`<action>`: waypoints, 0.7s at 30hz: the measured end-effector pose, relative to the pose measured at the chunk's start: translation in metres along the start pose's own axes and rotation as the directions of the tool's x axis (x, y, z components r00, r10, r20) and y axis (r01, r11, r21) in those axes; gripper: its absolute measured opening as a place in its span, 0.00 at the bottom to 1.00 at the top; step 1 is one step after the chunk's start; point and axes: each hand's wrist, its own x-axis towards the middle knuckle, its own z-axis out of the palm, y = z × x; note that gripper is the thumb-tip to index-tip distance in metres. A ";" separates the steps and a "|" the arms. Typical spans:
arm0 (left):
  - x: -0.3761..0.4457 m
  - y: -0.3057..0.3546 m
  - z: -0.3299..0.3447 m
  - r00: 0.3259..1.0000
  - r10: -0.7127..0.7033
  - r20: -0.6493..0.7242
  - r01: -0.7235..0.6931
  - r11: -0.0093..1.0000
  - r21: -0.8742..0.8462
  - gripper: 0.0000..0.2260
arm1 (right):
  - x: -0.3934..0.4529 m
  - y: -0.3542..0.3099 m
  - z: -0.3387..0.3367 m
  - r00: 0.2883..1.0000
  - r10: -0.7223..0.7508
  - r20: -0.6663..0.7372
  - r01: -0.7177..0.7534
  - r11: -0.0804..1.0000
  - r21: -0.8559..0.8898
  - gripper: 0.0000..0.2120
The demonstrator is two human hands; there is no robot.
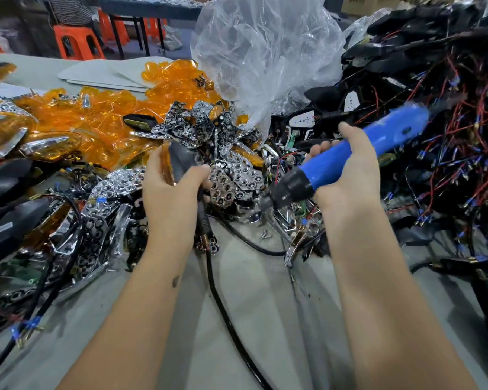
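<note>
My right hand (352, 170) grips a blue electric screwdriver (364, 153) with a black nose, its tip pointing down-left toward the pile. My left hand (172, 187) holds a dark lamp housing with an amber lens (178, 161), from which a black cable (226, 313) runs down toward me. The two hands are about a hand's width apart above the grey table (265, 291). Chrome honeycomb reflectors (231, 184) lie between them.
Amber lenses (102, 119) are heaped at the back left. A clear plastic bag (259, 52) stands at the back centre. Black housings with red and blue wires (448, 142) fill the right. More chrome parts and black housings (9, 220) crowd the left. Orange stools (76, 40) stand behind.
</note>
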 end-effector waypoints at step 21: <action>-0.001 -0.011 0.006 0.994 -0.091 0.060 0.091 0.996 0.013 0.24 | -0.025 0.056 0.023 0.805 -0.303 0.510 0.582 0.237 -0.778 0.10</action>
